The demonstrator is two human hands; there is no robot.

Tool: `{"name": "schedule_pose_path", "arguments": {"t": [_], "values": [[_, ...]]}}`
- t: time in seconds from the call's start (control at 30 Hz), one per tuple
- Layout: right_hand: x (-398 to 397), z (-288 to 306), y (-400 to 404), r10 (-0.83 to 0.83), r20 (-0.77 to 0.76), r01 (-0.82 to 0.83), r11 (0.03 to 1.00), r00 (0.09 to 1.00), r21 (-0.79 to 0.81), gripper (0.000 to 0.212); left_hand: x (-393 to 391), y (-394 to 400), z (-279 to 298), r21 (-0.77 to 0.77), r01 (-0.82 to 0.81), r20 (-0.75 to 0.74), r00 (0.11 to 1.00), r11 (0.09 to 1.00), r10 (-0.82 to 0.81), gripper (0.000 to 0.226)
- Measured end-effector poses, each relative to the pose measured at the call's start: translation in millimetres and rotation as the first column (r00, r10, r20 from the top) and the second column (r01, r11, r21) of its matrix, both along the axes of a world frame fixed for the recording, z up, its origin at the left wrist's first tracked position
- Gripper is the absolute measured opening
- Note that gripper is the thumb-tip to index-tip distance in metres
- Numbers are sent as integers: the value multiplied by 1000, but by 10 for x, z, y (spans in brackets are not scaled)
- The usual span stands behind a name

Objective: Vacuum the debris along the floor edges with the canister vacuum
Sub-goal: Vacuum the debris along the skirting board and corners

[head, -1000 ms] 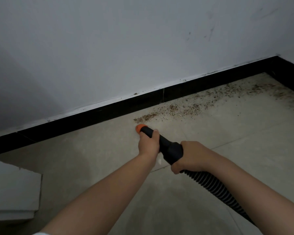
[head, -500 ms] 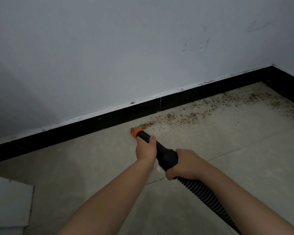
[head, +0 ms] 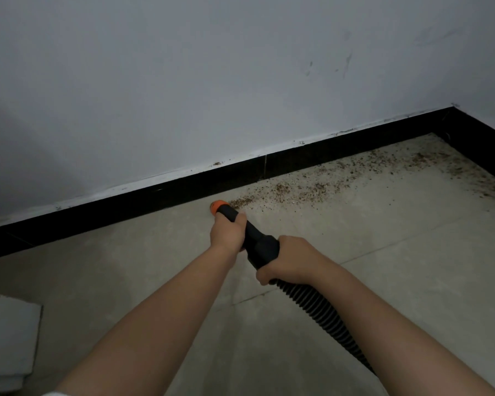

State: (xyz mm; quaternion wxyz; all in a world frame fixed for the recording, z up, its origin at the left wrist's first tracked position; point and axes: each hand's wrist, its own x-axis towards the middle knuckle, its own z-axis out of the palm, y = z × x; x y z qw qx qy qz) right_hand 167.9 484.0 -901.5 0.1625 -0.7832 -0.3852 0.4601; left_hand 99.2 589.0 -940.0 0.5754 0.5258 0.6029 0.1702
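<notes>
Ribbed matt hose, glossy black skirting, gritty tiled floor.

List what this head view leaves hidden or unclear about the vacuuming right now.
- Canister vacuum: out of frame; the ribbed hose runs behind the right forearm.
- Orange nozzle tip: its opening faces away, so contact with the floor is unclear.
- Debris: cut off by the right edge; grains too small to identify.
- Black nozzle body: partly covered by the left hand and right hand.
</notes>
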Motion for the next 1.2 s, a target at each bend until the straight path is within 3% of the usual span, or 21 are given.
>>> {"name": "schedule_pose_path", "arguments": {"t": [0.27, 0.43, 0.83, 1.2], "values": [[333, 170, -386, 35, 134, -24, 996, 990, -86, 31, 338, -372, 34, -98, 73, 52, 996, 993, -68, 46], [440, 128, -462, 14, 155, 0, 996, 988, -89, 32, 453, -438, 29, -84, 109, 39, 994, 991, -106, 51], [212, -165, -188, -65, 39, 63, 997, 997, 35, 32, 273, -134, -83, 50, 122, -51, 991, 991, -120, 54], [223, -116, -169, -41, 43, 41, 999, 998, 15, 34, 267, -86, -80, 56, 138, -56, 989, 989, -135, 54]]}}
